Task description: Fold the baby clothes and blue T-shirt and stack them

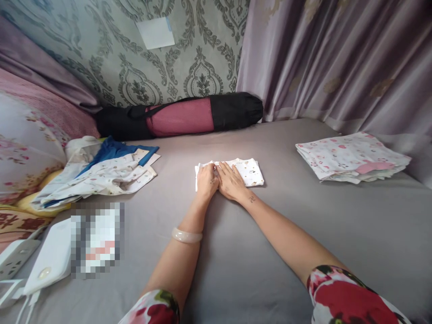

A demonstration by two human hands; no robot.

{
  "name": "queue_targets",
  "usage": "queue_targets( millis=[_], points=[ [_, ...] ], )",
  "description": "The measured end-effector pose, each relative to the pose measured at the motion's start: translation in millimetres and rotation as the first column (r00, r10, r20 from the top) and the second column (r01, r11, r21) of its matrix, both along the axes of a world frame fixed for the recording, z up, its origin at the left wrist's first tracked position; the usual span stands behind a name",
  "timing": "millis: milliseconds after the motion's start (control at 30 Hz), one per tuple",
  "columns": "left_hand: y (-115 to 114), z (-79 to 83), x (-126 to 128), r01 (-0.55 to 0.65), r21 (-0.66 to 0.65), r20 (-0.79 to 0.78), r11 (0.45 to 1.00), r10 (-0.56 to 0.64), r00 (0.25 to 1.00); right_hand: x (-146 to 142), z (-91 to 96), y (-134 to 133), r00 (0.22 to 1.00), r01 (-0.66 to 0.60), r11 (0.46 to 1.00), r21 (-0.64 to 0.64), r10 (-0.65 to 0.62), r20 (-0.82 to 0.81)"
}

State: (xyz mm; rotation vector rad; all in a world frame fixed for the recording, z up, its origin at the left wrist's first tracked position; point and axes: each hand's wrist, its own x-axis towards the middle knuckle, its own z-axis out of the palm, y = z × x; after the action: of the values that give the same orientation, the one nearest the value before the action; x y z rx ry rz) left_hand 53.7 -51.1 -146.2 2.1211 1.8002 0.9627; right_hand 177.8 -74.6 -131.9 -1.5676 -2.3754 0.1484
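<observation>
A small folded white cloth [252,172] with a scattered print lies flat on the grey bed sheet [236,252]. My left hand [206,180] is at its left part, fingers curled and closed on the fabric; the fingertips are partly hidden. Flat on the middle of the cloth rests my right hand [231,181], its fingers stretched out and slightly spread. The two hands touch along their thumb sides. To the right of my right hand, the far end of the cloth shows uncovered.
A pile of loose clothes [114,168] lies at left, and a folded pink-patterned cloth [353,157] at right. A black and pink roll bag [182,117] lies along the wall. A white power bank [52,254] with cables, a power strip [18,256] and a blurred-out item are at lower left.
</observation>
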Motion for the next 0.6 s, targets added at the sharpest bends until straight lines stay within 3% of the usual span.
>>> queue_targets(
  millis=[367,600],
  points=[
    [-10,0.6,9,0.068,0.044,-0.117,0.997,-0.063,0.991,20,4.3,3,0.987,0.16,0.987,0.023,-0.159,-0.023],
    [-12,-5.3,15,0.096,0.025,-0.167,0.995,-0.09,0.982,28,-5.2,8,0.984,0.176,0.984,0.005,-0.176,-0.003]
  ],
)
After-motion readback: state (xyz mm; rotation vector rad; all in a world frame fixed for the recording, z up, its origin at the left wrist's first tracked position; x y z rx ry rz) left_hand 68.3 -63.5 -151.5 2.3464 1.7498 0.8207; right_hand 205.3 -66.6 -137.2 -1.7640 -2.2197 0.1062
